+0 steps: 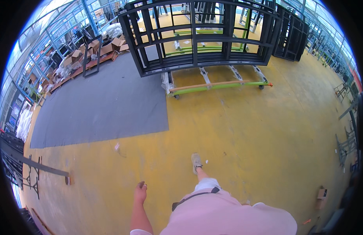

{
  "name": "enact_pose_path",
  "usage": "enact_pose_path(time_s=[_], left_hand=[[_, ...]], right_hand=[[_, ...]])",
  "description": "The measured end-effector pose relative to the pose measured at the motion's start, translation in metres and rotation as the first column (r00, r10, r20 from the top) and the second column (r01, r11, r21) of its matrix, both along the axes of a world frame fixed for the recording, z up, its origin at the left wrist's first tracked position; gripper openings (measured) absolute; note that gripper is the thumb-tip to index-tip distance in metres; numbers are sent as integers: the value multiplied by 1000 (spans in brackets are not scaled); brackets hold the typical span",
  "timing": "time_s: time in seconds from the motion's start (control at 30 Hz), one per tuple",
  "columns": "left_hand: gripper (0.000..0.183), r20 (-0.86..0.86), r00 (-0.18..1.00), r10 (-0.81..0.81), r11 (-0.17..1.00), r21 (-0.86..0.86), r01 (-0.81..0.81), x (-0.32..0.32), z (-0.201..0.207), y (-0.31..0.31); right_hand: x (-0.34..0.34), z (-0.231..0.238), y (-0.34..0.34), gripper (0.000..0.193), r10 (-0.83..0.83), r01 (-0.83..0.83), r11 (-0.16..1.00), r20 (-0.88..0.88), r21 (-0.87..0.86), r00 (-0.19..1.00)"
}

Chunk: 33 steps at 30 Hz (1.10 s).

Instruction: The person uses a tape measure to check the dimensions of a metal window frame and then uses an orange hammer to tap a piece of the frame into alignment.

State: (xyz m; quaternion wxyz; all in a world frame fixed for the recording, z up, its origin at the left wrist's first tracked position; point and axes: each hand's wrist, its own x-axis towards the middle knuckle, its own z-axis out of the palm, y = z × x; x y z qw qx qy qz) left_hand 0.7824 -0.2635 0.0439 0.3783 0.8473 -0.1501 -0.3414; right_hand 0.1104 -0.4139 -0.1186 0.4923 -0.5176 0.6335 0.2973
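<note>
My left hand (140,191) hangs at my side over the yellow floor (103,168). Its fingers are loosely bent with the thumb apart, and nothing shows in it. My right hand is hidden behind my pink shirt (228,213). Ahead of me a wheeled cart with green rails (220,87) carries several large black frames (194,51) standing upright, out of reach of both hands. One foot in a beige shoe (196,161) is stretched forward on the floor.
A grey mat (107,102) covers the floor ahead on the left. Beyond it are cardboard boxes (107,49) and a leaning black frame (92,56). A long dark bar (36,164) juts in at left. More black frames (293,33) stand at far right; a small box (321,197) lies at near right.
</note>
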Motion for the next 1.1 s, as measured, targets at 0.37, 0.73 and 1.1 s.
enact_pose_path(time_s=[0.37,0.73,1.1], left_hand=[[39,-444,844,301,861,508,-40,124,-99,-110],[34,-499,832,244,862,505,50,377,-182,-309],[42,201,978,50,998,14,-54,794,-51,-699]], right_hand=[[399,57,-478,47,157,-115,958,144,-263,977],[808,173,-801,50,207,108,771,408,-627,889],[814,91,-746,35,406,-421,906,-183,-52,895]])
